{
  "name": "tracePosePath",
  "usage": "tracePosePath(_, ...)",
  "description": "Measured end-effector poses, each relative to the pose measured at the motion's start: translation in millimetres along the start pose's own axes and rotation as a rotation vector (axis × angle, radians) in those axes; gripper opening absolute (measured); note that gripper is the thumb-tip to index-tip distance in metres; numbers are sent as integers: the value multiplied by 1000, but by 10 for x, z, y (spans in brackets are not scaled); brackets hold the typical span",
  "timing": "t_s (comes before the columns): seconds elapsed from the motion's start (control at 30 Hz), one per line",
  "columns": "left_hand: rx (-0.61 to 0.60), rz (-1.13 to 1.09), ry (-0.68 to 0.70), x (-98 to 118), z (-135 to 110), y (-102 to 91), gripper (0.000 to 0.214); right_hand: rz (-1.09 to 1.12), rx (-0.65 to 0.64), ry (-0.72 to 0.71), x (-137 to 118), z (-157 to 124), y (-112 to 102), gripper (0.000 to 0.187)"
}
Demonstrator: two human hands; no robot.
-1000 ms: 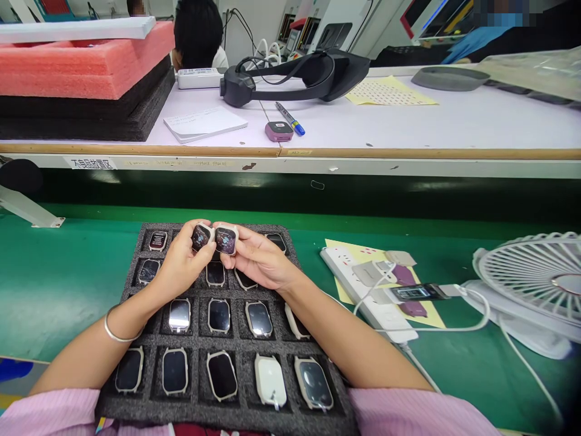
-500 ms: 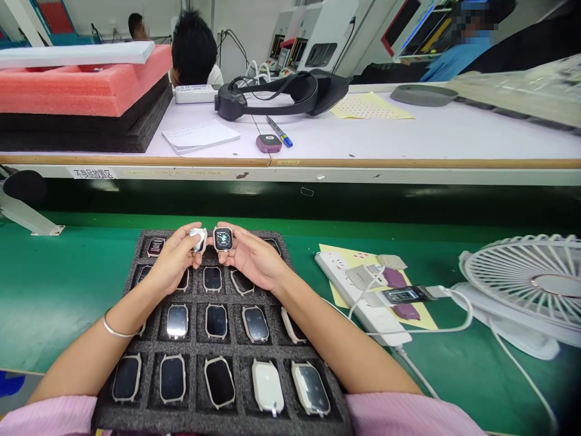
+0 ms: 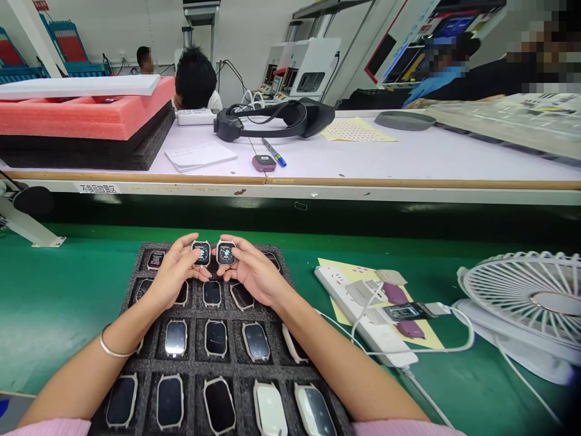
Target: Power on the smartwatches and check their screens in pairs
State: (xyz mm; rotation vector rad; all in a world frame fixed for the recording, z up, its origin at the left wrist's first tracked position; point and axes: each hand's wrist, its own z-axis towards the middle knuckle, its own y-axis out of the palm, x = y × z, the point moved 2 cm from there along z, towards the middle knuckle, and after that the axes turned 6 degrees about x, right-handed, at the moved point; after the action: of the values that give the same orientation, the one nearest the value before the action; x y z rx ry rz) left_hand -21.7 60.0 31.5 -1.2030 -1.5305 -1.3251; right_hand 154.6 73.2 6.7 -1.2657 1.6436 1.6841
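My left hand (image 3: 179, 266) is closed on a smartwatch body (image 3: 201, 254) with no strap, its thumb at the lit screen. Close beside it, my right hand (image 3: 249, 266) grips a second smartwatch body (image 3: 226, 253), also lit and facing up, with a finger over the screen's right side. Both are held above the far rows of a dark grey foam tray (image 3: 193, 363). Several more strapless watches lie in its compartments, mostly with dark screens, such as a watch (image 3: 216, 338) near the middle. One white watch piece (image 3: 270, 409) in the near row shows a pale face.
To the right are a white power strip (image 3: 363, 315) with plugs and cables, and a white fan (image 3: 535, 309). The raised shelf (image 3: 345, 163) bears a black headset (image 3: 272, 121), a pen (image 3: 275, 152), papers and stacked foam (image 3: 91, 121). Other people sit beyond.
The left watch has turned from a pale face to its lit screen. My right finger has come onto the right watch's screen. The camera view has tilted up slightly.
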Motion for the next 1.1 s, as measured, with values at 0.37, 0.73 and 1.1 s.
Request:
tracePosePath(0.37,-15,91,50,3,-7,6,42,-153,-5,-136,0,-22,8,38)
tracePosePath(0.73,-24,108,57,3,-13,23,38,-176,18,-152,8,-11,4,36)
tracePosePath(1.1,-24,124,72,-21,0,17,36,-195,10,-152,-15,-38,25,39)
